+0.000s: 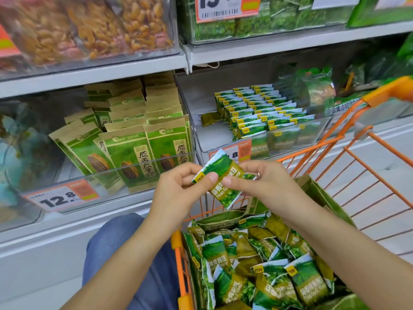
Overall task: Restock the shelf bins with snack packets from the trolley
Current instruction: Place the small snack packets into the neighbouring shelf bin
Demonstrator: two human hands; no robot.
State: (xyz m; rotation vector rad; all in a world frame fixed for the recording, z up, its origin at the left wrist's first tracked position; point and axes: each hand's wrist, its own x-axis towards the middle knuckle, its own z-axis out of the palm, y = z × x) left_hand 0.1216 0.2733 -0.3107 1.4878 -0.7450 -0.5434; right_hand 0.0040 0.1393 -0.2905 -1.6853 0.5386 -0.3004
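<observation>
A small green pea snack packet (223,177) is held up between both hands in front of the shelf. My left hand (178,191) pinches its upper left corner, and my right hand (266,184) pinches its right side. Below them, an open box (321,193) in the orange trolley (357,157) holds several more of the same packets (268,271). Straight ahead, a clear shelf bin (223,139) contains neat rows of matching packets (259,108), with bare floor at its left side.
A clear bin (143,171) to the left holds upright sunflower seed packs (134,135). Upper shelf bins carry dried fruit (89,30) and green packs (268,21). Price tags (60,195) hang on the bin fronts. My knee in blue trousers (125,242) is beside the trolley.
</observation>
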